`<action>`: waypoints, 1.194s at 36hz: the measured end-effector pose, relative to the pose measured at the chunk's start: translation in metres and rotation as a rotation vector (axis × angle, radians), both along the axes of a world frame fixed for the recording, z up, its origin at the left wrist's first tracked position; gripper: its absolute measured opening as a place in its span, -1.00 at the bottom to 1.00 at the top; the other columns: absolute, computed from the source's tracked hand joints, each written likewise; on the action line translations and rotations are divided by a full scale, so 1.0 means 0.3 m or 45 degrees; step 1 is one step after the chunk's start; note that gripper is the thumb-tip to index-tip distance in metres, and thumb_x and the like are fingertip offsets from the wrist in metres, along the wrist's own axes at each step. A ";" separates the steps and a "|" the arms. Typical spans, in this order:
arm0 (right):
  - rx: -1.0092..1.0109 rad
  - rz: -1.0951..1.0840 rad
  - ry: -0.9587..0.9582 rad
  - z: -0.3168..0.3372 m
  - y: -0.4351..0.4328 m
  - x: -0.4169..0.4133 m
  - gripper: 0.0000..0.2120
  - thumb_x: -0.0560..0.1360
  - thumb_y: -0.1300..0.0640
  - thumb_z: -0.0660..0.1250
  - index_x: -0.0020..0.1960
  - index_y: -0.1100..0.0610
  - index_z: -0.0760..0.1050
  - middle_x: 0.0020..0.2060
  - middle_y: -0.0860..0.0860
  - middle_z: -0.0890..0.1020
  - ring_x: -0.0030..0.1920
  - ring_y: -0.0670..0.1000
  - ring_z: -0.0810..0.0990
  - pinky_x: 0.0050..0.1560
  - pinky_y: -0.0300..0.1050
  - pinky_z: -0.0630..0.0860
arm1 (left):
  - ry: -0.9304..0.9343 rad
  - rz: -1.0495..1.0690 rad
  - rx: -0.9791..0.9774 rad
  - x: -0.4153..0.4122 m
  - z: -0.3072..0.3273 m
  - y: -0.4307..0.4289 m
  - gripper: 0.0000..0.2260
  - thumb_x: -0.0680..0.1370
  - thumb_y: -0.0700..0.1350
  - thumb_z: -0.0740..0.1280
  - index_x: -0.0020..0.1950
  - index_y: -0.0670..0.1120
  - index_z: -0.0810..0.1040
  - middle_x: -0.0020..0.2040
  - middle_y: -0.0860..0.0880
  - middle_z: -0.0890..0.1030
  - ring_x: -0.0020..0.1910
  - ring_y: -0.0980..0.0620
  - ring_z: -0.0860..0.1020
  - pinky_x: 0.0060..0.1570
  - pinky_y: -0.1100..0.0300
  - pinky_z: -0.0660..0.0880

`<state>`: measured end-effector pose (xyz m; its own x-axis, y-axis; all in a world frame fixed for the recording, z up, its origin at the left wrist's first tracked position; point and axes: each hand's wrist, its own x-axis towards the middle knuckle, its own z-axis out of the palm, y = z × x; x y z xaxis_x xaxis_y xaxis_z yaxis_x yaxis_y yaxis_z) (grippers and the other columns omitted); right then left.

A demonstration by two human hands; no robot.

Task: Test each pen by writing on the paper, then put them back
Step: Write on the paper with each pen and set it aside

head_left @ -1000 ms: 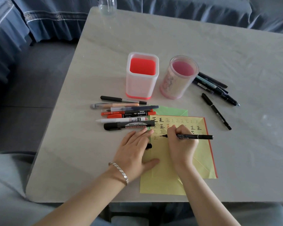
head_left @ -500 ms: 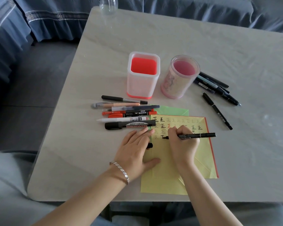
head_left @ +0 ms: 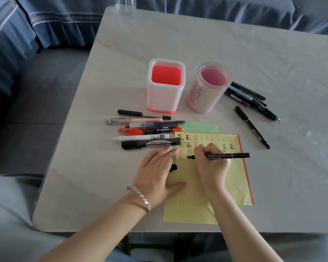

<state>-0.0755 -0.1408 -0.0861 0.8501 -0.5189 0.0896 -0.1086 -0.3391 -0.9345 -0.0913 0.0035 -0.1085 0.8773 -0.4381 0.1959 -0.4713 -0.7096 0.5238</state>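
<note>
My right hand (head_left: 210,167) grips a thin black pen (head_left: 227,156) and presses its tip onto the yellow paper (head_left: 233,178), among rows of written characters. My left hand (head_left: 155,173) lies flat on the paper's left edge, and a black pen cap (head_left: 173,167) pokes out from between its fingers. Several pens and markers lie in a row to the left of the paper, among them a black whiteboard marker (head_left: 150,144) and a white pen (head_left: 140,137). Another group of dark pens (head_left: 252,99) lies to the right of the round holder, with a single black pen (head_left: 252,127) beside them.
A square holder with a red bottom (head_left: 166,86) and a round pink holder (head_left: 208,87) stand empty behind the paper. A green sheet (head_left: 201,127) peeks out under the yellow one. A clear bottle (head_left: 125,4) stands at the table's far edge. Blue cloth surrounds the table.
The pen tip has shifted slightly on the paper as a dark stroke forms in the fourth row. My left hand has stayed in place.
</note>
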 end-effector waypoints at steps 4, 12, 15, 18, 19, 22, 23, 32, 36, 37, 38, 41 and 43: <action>-0.025 0.027 0.005 0.001 0.003 0.001 -0.62 0.39 0.36 0.32 -0.50 0.16 0.25 -0.63 -0.10 0.24 -0.53 -0.14 0.25 -0.49 -0.37 0.19 | 0.006 0.000 0.009 0.002 0.005 -0.002 -0.59 0.35 0.26 0.23 -0.11 -0.09 0.45 0.28 0.00 0.50 0.33 0.06 0.39 0.34 0.18 0.13; 0.041 0.011 0.033 0.005 -0.003 -0.005 -0.58 0.38 0.38 0.31 -0.52 0.11 0.21 -0.66 -0.10 0.30 -0.55 -0.14 0.25 -0.51 -0.39 0.19 | 0.036 -0.002 0.014 0.000 0.009 0.000 -0.56 0.35 0.26 0.23 -0.09 -0.11 0.48 0.28 -0.01 0.50 0.33 0.06 0.38 0.35 0.19 0.13; 0.017 0.038 0.047 0.004 -0.002 -0.004 -0.57 0.38 0.37 0.32 -0.52 0.09 0.21 -0.66 -0.11 0.29 -0.55 -0.13 0.25 -0.51 -0.38 0.18 | 0.046 -0.007 0.013 0.000 0.014 -0.001 -0.56 0.35 0.26 0.22 -0.08 -0.11 0.48 0.28 -0.01 0.50 0.32 0.05 0.39 0.35 0.20 0.11; -0.014 0.061 0.048 0.004 0.000 -0.004 -0.56 0.38 0.37 0.32 -0.52 0.08 0.19 -0.67 -0.12 0.29 -0.55 -0.13 0.26 -0.51 -0.37 0.18 | 0.049 -0.004 0.011 0.001 0.016 -0.002 -0.55 0.35 0.26 0.22 -0.07 -0.11 0.50 0.28 -0.01 0.50 0.33 0.05 0.39 0.35 0.20 0.11; -0.021 0.055 0.047 0.006 0.001 -0.004 -0.55 0.38 0.37 0.32 -0.53 0.07 0.19 -0.67 -0.11 0.29 -0.55 -0.13 0.26 -0.51 -0.37 0.19 | 0.052 -0.003 0.011 0.000 0.015 -0.002 -0.55 0.35 0.26 0.22 -0.07 -0.11 0.50 0.29 0.00 0.50 0.33 0.05 0.39 0.35 0.20 0.10; -0.025 -0.021 0.049 0.010 0.000 -0.005 -0.56 0.37 0.38 0.31 -0.52 0.08 0.18 -0.67 -0.08 0.24 -0.55 -0.13 0.24 -0.52 -0.36 0.17 | 0.056 -0.001 0.005 0.000 0.013 -0.002 -0.54 0.35 0.26 0.23 -0.05 -0.12 0.50 0.29 0.00 0.49 0.34 0.08 0.35 0.35 0.20 0.11; -0.027 -0.051 0.048 0.012 -0.001 -0.005 -0.57 0.36 0.38 0.31 -0.52 0.09 0.18 -0.65 -0.10 0.20 -0.55 -0.13 0.23 -0.52 -0.36 0.16 | 0.055 -0.002 0.002 0.000 0.013 -0.001 -0.54 0.35 0.26 0.23 -0.06 -0.12 0.49 0.29 0.00 0.49 0.34 0.08 0.34 0.35 0.19 0.12; 0.200 -0.205 0.034 0.037 -0.004 -0.002 -0.61 0.43 0.35 0.29 -0.49 0.16 0.22 -0.65 -0.12 0.25 -0.56 -0.15 0.23 -0.50 -0.39 0.19 | 0.139 -0.020 0.029 0.003 0.033 -0.003 -0.39 0.35 0.25 0.24 0.19 -0.18 0.49 0.27 0.00 0.51 0.34 0.13 0.28 0.36 0.26 0.03; 0.284 -0.180 0.066 0.058 -0.022 -0.010 -0.69 0.46 0.19 0.35 -0.39 0.16 0.33 -0.53 -0.01 0.38 -0.54 -0.16 0.33 -0.45 -0.35 0.28 | 0.160 -0.020 0.041 0.004 0.038 -0.001 -0.35 0.36 0.26 0.23 0.28 -0.16 0.45 0.27 -0.01 0.51 0.34 0.15 0.26 0.36 0.27 0.01; 0.318 -0.174 0.074 0.064 -0.032 -0.015 -0.69 0.46 0.16 0.36 -0.39 0.15 0.33 -0.53 0.01 0.39 -0.55 -0.15 0.32 -0.46 -0.31 0.28 | 0.150 -0.012 0.032 0.002 0.040 -0.001 -0.34 0.36 0.27 0.23 0.29 -0.16 0.44 0.26 -0.02 0.51 0.33 0.14 0.27 0.36 0.26 0.04; 0.354 -0.165 0.080 0.071 -0.045 -0.021 -0.68 0.46 0.15 0.37 -0.39 0.14 0.31 -0.57 0.00 0.40 -0.56 -0.14 0.31 -0.48 -0.30 0.28 | 0.135 -0.005 0.011 -0.002 0.043 0.000 -0.34 0.38 0.28 0.21 0.30 -0.16 0.43 0.25 -0.03 0.52 0.32 0.12 0.30 0.34 0.23 0.09; 0.392 -0.071 0.126 0.100 -0.080 -0.037 -0.69 0.48 0.14 0.34 -0.38 0.15 0.34 -0.65 -0.07 0.42 -0.61 -0.16 0.34 -0.52 -0.38 0.30 | 0.057 0.026 -0.159 -0.022 0.068 0.006 -0.54 0.55 0.14 0.10 0.21 -0.19 0.48 0.15 -0.03 0.57 0.21 0.08 0.43 0.23 0.17 0.26; 0.527 0.003 0.151 0.123 -0.101 -0.047 -0.74 0.54 0.11 0.25 -0.30 0.18 0.42 -0.58 -0.04 0.52 -0.55 -0.11 0.44 -0.46 -0.34 0.38 | 0.061 0.070 -0.300 -0.035 0.086 0.008 -0.69 0.55 -0.05 0.07 0.08 -0.17 0.51 -0.01 0.04 0.58 0.04 0.12 0.48 0.08 0.23 0.34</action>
<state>-0.0898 -0.1711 -0.0492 0.8433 -0.4885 -0.2241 -0.2231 0.0611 -0.9729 -0.1019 0.0058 -0.0827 0.9094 -0.3364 0.2447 -0.4060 -0.5895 0.6984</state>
